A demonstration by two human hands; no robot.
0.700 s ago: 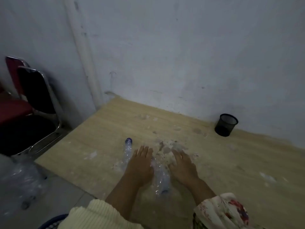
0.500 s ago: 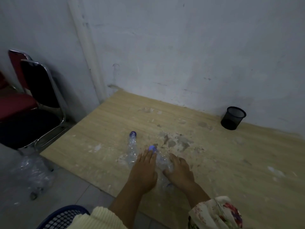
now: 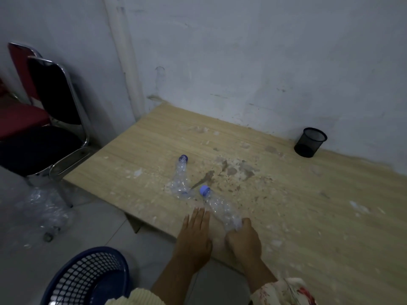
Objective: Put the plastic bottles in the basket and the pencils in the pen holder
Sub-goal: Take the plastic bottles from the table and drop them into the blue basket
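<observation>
Held bottle: a crushed clear plastic bottle (image 3: 221, 209) with a blue cap lies slanted on the table, cap end pointing away from the person, base end at the near edge.
Right hand: the right hand (image 3: 243, 237) is curled round the bottle's base end, fingers wrapped over the crumpled plastic.
Left hand: the left hand (image 3: 193, 236) is flat and spread, fingers together, just beside the bottle on its left; whether it touches the plastic I cannot tell.
Second bottle: another crushed bottle (image 3: 181, 179) with a blue cap lies farther out on the table, untouched.
Table: the pale wooden table (image 3: 308, 216) is flaky and dusty in the middle.
Basket: the blue basket (image 3: 88, 276) sits on the floor, down to the person's left, near the table's edge.
Pen holder: a black mesh pen holder (image 3: 310, 142) stands by the wall, well apart from both hands; I see no pencils.
Doing it well: I'd say take a firm hold lower on the body, since thin crushed plastic slips and springs. Lift clear of the table edge, swing left and down, and let go only once over the basket's mouth.
Off to the side: a heap of clear plastic (image 3: 47, 210) lies on the floor by a chair (image 3: 44, 133).
</observation>
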